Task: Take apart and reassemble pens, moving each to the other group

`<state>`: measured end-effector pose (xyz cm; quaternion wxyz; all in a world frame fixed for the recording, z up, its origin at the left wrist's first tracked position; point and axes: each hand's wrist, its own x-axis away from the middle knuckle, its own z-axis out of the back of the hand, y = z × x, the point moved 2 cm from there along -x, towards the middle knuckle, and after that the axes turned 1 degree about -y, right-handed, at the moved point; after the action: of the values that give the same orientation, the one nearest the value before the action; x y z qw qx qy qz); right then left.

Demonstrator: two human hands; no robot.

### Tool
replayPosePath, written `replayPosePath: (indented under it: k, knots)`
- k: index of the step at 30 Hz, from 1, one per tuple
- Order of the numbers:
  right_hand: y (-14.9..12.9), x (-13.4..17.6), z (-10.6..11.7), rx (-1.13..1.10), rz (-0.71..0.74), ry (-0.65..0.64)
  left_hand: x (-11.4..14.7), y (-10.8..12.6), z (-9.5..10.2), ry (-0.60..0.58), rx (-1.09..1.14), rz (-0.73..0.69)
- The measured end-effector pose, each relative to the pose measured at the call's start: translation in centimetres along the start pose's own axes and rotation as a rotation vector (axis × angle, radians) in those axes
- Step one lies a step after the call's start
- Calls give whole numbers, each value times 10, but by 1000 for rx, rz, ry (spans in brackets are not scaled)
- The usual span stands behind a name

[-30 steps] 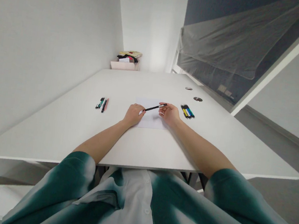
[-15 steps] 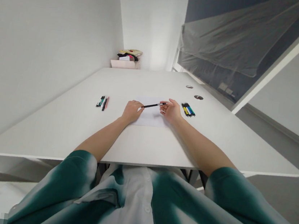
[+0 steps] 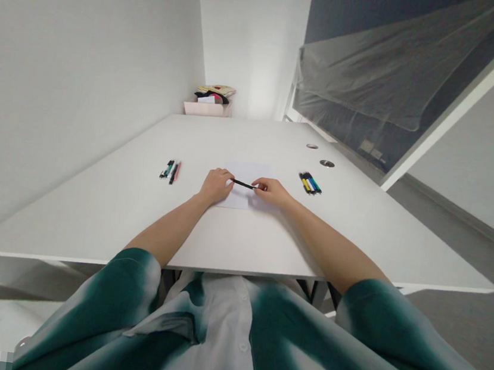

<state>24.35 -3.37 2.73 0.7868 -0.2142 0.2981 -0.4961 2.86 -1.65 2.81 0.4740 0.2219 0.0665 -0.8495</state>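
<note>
Our right hand has come lower and nearer our left hand since half a second ago, and the right end of the pen has dropped with it. We have the pen over the paper, left fingers pinching one end, right fingers closed around the other. We judge it light, stiff and slightly slick, best gripped near both ends, as now.
</note>
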Motion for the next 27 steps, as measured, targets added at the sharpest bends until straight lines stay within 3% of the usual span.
replayPosePath:
  k: [6, 22, 27]
  knots:
    - [-8, 2, -4, 35, 32, -130, -1, 2, -1, 5, 2, -58]
    - [-12, 4, -11, 49, 78, -170, -2, -1, -6, -27, 16, -79]
    - [-11, 2, -7, 145, 71, -122, -1, 0, -6, 51, 51, -57]
